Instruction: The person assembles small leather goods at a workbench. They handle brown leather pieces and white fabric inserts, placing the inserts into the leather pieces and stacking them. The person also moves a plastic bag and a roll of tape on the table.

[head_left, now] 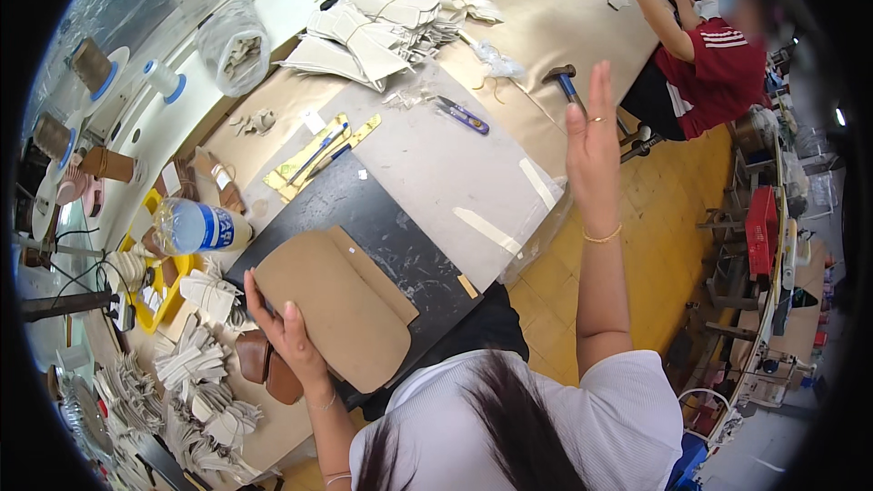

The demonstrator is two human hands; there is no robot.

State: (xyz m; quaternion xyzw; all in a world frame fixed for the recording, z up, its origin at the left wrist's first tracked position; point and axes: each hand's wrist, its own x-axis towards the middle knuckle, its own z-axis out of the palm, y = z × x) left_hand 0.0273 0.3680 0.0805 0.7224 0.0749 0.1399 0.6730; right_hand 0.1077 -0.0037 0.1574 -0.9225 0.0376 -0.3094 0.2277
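Beyond left hand (pixel 296 345) against brown panel (pixel 338 309), bag (pixel 215 44) holding pale pieces (pixel 242 55)

The rounded panel (pixel 332 305) at the left hand (pixel 296 341) is plain tan; the board (pixel 391 218) just beyond that hand is black, flecked with whitish marks. Farther left, the clear bottle (pixel 182 225) wears a blue-and-white label (pixel 218 230). Left of the right hand (pixel 596 159), the snips (pixel 470 118) are purple. Beyond it, a co-worker's red shirt (pixel 727 73) carries white stripes.
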